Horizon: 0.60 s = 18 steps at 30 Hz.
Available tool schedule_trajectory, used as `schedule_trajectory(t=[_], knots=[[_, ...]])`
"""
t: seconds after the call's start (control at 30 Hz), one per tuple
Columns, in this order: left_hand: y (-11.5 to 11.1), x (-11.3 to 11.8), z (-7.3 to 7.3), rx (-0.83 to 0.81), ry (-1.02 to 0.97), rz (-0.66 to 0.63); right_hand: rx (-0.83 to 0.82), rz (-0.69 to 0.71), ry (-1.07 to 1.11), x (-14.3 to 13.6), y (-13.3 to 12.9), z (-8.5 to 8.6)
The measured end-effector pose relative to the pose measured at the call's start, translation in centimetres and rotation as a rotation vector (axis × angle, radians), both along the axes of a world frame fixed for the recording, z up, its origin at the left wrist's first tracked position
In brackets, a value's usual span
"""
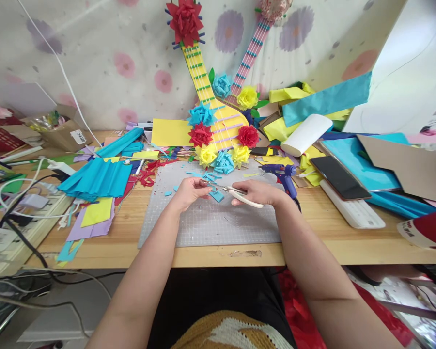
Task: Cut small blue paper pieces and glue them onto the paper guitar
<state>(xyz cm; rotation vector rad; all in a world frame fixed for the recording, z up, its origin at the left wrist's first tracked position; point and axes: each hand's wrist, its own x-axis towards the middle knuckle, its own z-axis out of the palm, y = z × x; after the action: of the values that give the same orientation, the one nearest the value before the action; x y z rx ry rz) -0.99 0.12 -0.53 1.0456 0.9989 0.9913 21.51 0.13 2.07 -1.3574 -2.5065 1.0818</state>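
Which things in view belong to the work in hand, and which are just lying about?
In hand or under the hands:
white-handled metal tool, in the right hand, tips at the left hand
grey gridded mat
small blue scraps

Apparently just lying about:
black phone
red-and-white cup
blue glue gun, unheld, so less certain

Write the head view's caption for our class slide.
Before a flowery yellow guitar model, the right hand holds white-handled pliers beside the left hand.

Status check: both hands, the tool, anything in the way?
Right hand gripping white-handled pliers. Left hand pinched at their tips, any held piece too small to identify. Blue scraps beneath on mat; glue gun right.
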Motion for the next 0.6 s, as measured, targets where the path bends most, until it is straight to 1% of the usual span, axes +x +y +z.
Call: schedule_trajectory(t=[0.17,0.43,0.6], knots=[[0.0,0.0,0.0,0.003,0.014,-0.009,-0.028,-0.018,0.044,0.0,0.1,-0.2],[0.0,-0.1,-0.2,-0.021,0.011,0.015,-0.076,-0.049,0.135,0.2,0.4,-0.6],[-0.1,0.0,-0.2,-0.013,-0.035,0.048,0.018,-0.056,0.143,0.2,0.6,-1.0]])
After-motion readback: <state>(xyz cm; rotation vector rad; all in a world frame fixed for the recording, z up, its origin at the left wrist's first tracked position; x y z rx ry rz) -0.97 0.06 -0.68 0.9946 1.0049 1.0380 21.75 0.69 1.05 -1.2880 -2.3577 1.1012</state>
